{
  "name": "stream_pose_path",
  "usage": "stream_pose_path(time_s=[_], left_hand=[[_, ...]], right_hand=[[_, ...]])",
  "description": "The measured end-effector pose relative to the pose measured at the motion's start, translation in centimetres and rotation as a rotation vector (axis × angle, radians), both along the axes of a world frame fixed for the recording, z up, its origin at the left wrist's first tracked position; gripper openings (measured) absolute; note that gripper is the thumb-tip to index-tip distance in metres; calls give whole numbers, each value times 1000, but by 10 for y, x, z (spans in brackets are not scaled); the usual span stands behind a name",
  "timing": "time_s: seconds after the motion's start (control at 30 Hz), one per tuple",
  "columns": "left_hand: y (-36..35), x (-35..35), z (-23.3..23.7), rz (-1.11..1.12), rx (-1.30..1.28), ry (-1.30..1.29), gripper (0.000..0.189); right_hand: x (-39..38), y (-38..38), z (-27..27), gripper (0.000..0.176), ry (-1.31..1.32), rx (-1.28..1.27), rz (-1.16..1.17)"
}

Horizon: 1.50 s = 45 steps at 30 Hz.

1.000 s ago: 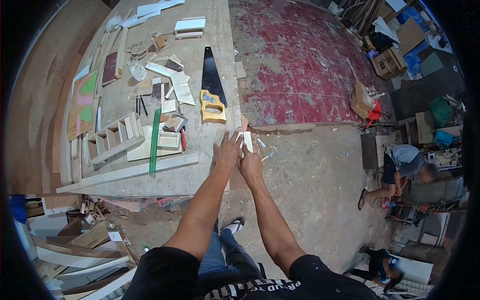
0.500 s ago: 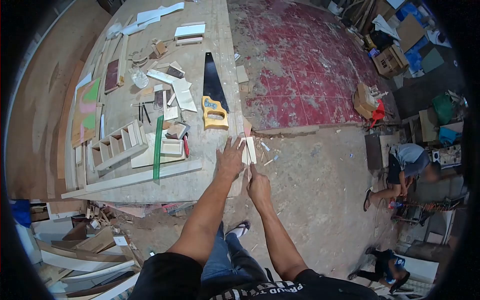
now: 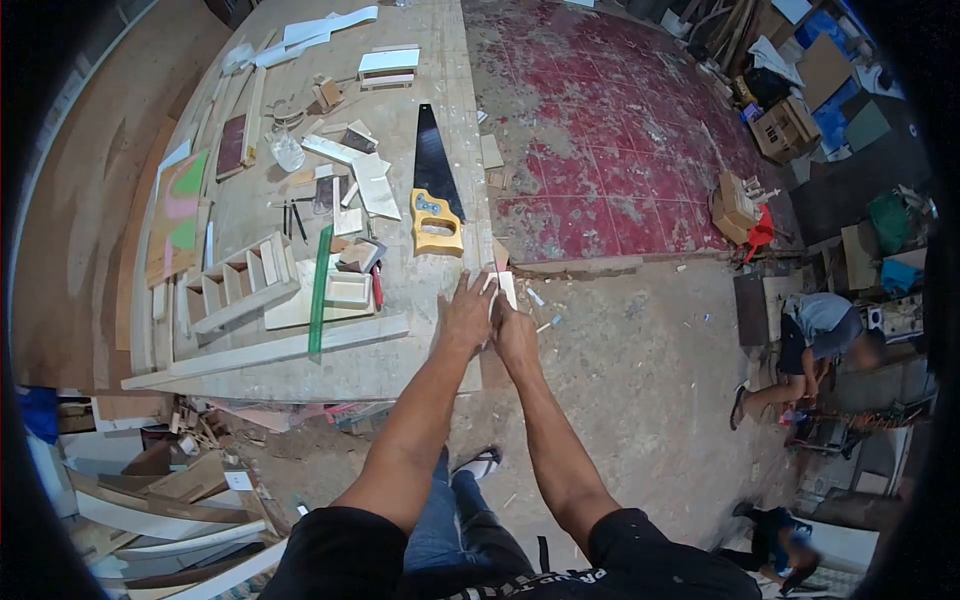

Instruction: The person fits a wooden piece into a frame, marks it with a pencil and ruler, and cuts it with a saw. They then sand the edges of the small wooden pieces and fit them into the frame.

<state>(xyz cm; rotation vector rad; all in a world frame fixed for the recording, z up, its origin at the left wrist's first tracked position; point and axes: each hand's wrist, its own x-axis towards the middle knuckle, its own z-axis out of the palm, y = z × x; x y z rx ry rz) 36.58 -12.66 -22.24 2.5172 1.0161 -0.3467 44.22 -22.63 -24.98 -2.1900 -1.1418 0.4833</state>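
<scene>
Near the right edge of the workbench (image 3: 375, 385), my left hand (image 3: 466, 315) lies flat with its fingers spread, the fingertips at a small pale wood piece (image 3: 507, 288). Close beside it, my right hand (image 3: 517, 335) is closed at the near end of that piece and covers part of it. What the right hand grips is mostly hidden; only a thin edge shows above it. A handsaw with a yellow handle (image 3: 437, 224) lies just beyond my left hand, its dark blade pointing away.
On the bench are a green ruler (image 3: 320, 290), a slotted wooden box (image 3: 240, 282), a red-handled tool (image 3: 377, 286), a long wood strip (image 3: 290, 350) and offcuts. One person (image 3: 820, 325) sits at the right; another (image 3: 775, 540) is at lower right.
My right hand has moved forward along the wood piece, closer to my left hand, and covers more of the piece. The view has shifted slightly.
</scene>
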Motion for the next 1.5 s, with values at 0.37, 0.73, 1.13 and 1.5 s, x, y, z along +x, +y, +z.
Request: stream_pose_path(time_s=[0.37,0.73,1.13,1.5], left_hand=[[-1,0,5,-19,-12,1,90],[1,3,2,7,-35,17,88],[-3,4,5,10,-61,32,93],[4,1,8,-18,-32,21,84]], right_hand=[[-3,-14,8,59,-89,-72,4],[-11,-21,38,48,-122,-181,11],[-41,-76,88,56,-76,-309,15],[-47,-49,117,60,-74,-344,-9]])
